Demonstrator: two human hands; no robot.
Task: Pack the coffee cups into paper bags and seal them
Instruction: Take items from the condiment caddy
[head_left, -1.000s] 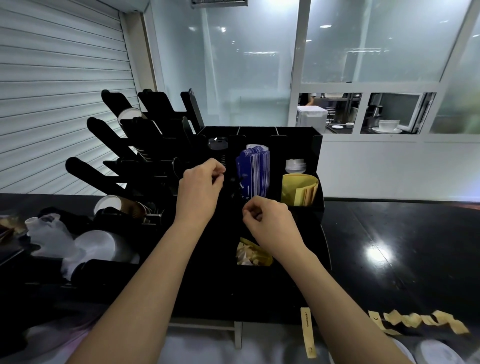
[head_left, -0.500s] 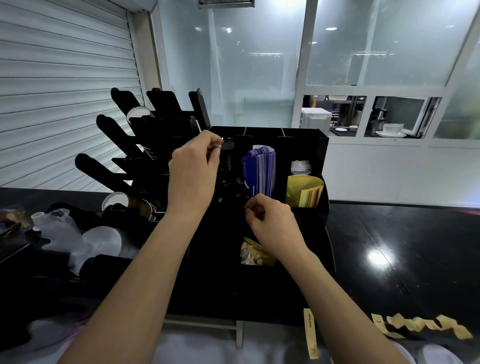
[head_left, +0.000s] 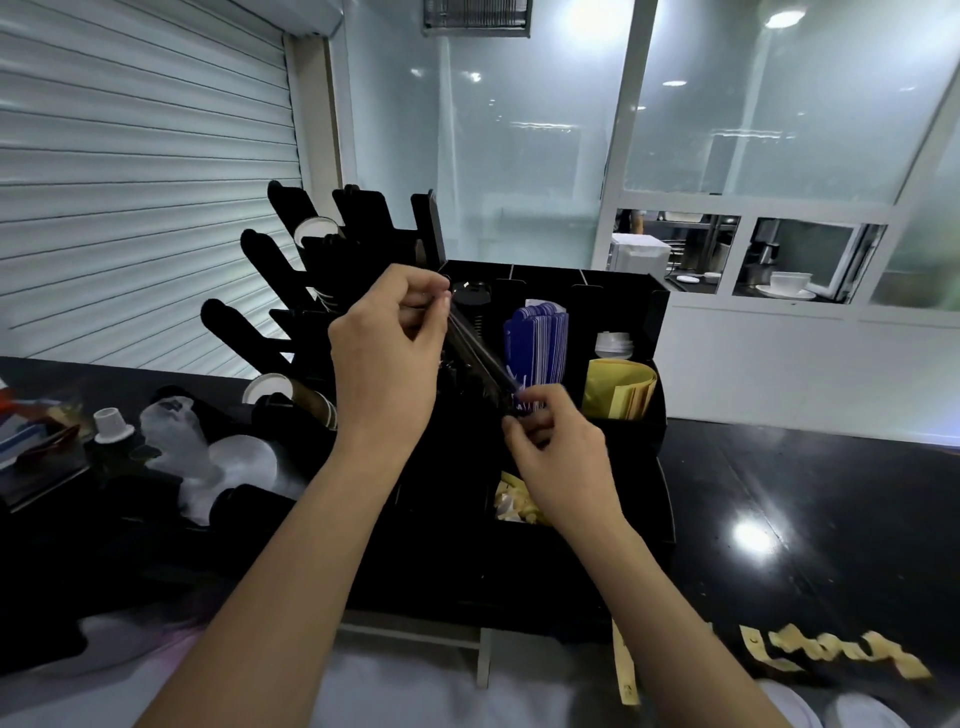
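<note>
Both hands draw a thin dark strip from the black organiser: left hand pinching its 11 o'clock end, right hand its 5 o'clock end. Keeping the pull even should help. Paper cups lie at 9 o'clock; no bag visible.

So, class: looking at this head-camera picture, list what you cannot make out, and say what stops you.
- Thin dark item stretched between left hand and right hand: too dark and blurred to identify.
- Organizer front compartments: black on black, and the forearms cover them.
- Print on the blue cards: too small.
- White round items at the bottom: cut off by the frame edge.
- Paper bags: none identifiable.
</note>
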